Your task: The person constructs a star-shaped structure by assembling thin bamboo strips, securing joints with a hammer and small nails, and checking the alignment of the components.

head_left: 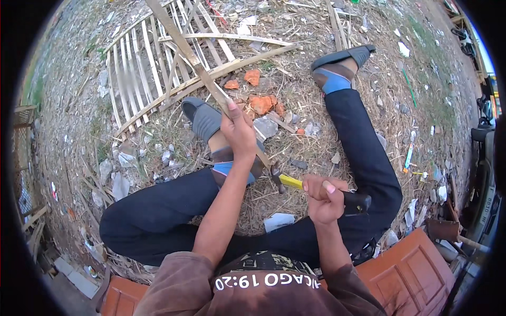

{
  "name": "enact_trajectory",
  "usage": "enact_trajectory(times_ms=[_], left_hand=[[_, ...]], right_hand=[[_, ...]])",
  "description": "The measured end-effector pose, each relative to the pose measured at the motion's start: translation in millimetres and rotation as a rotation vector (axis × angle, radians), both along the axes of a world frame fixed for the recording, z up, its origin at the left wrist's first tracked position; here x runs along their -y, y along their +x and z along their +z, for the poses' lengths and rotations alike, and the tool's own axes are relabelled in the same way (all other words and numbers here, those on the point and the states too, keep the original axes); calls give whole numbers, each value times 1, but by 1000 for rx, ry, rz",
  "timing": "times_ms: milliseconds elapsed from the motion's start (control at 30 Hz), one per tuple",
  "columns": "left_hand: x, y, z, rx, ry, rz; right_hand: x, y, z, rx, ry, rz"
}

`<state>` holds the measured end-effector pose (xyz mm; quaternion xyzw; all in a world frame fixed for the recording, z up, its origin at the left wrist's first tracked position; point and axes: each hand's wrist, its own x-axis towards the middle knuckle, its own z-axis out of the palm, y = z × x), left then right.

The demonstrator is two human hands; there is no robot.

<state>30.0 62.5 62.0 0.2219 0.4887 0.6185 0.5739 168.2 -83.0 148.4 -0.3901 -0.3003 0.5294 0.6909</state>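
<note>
My left hand is closed around a long, narrow wooden strip, which slants from the top of the view down toward my feet. The strip's lower end passes beyond the hand to beside the hammer head. In my right hand is a hammer with a yellow and black handle, the fingers wrapped around it. Its dark metal head lies close to the strip's lower end; whether they touch, I cannot tell. Past my left foot, a slatted wooden frame rests on the ground.
Orange brick pieces and a grey stone lie between my sandalled feet. A reddish-brown wooden panel is behind me on the right. Dry grass and litter cover the ground. A vehicle stands at the right rim.
</note>
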Motion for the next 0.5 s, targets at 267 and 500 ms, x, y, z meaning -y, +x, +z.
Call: enact_trajectory(times_ms=[267, 500], left_hand=[[-39, -15, 12, -37, -148, 174], [-50, -29, 20, 100, -190, 204]], right_hand=[[30, -4, 12, 141, 97, -52], [37, -15, 0, -392, -37, -356]])
